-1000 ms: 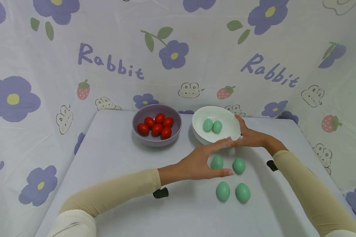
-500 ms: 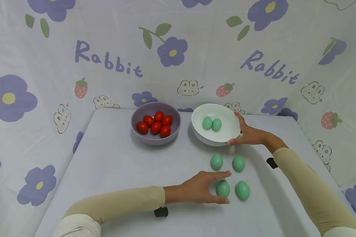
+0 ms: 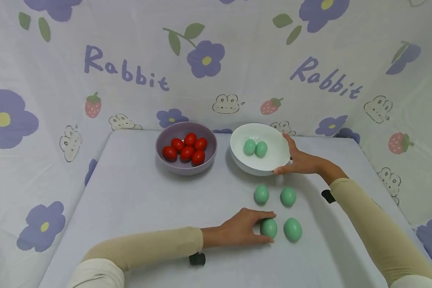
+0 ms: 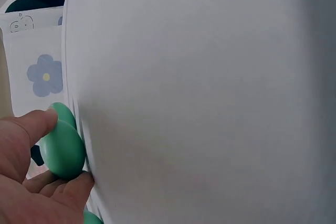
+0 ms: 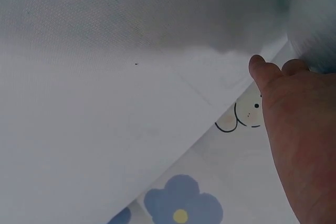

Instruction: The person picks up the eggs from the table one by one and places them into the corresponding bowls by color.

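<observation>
My left hand [image 3: 237, 229] has its thumb and fingers on either side of a green egg [image 3: 269, 228] on the table. In the left wrist view the thumb and fingers [image 4: 76, 190] of that hand touch this egg [image 4: 63, 150]. Three more green eggs lie close by: one to its right [image 3: 293, 229] and two farther back [image 3: 261, 194]. My right hand [image 3: 302, 161] grips the right side of a white bowl [image 3: 273, 162], thumb in front and fingers behind. The bowl tilts a little and holds two green eggs [image 3: 249, 147].
A purple bowl [image 3: 187, 170] with several red eggs [image 3: 187, 153] stands left of the white bowl. The white table [image 3: 158, 204] ends at a patterned cloth backdrop [image 3: 187, 92], which also hangs along both sides.
My left hand has come from in front of the white bowl toward me, down to the front left green egg, and its fingers have closed around it. The right hand stays on the bowl.
</observation>
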A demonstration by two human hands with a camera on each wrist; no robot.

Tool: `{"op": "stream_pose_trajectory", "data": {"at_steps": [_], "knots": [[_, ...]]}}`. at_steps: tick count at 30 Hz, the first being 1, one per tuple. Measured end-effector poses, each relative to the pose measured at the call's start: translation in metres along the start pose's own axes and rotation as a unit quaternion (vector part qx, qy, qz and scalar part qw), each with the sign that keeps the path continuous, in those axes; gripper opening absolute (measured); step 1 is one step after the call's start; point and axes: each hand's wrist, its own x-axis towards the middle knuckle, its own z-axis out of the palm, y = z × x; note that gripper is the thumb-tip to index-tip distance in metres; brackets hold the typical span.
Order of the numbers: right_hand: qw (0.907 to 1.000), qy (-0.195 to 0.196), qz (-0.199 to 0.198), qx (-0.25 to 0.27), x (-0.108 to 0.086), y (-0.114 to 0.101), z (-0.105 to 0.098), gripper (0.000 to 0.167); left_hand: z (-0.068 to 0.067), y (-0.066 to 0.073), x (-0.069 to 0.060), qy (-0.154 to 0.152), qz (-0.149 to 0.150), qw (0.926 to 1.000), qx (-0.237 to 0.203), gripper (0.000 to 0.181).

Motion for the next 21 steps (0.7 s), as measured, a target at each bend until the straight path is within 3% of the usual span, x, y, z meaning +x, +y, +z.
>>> {"op": "stream_pose_trajectory", "data": {"at_steps": [7, 12, 16, 19, 21], "knots": [[1.0, -0.001, 0.004, 0.006, -0.001, -0.002, 0.001, 0.141, -0.008, 0.004, 0.0, -0.005, 0.003, 0.9998, -0.018, 0.064], [1.0, -0.002, 0.006, 0.001, -0.001, -0.003, 0.001, 0.14, -0.024, 0.013, 0.005, -0.008, 0.006, 0.9988, -0.048, 0.065], [1.0, -0.002, 0.006, 0.003, -0.001, -0.003, 0.001, 0.14, -0.05, 0.026, 0.012, 0.003, 0.029, 0.9954, -0.092, 0.067], [1.0, -0.003, -0.001, 0.005, -0.001, -0.002, 0.0, 0.139, -0.078, 0.035, 0.021, 0.026, 0.048, 0.9927, -0.107, 0.067], [0.9999, -0.006, -0.007, 0.008, -0.001, -0.002, 0.0, 0.139, -0.1, 0.04, 0.026, 0.056, 0.043, 0.9922, -0.102, 0.067]]}}
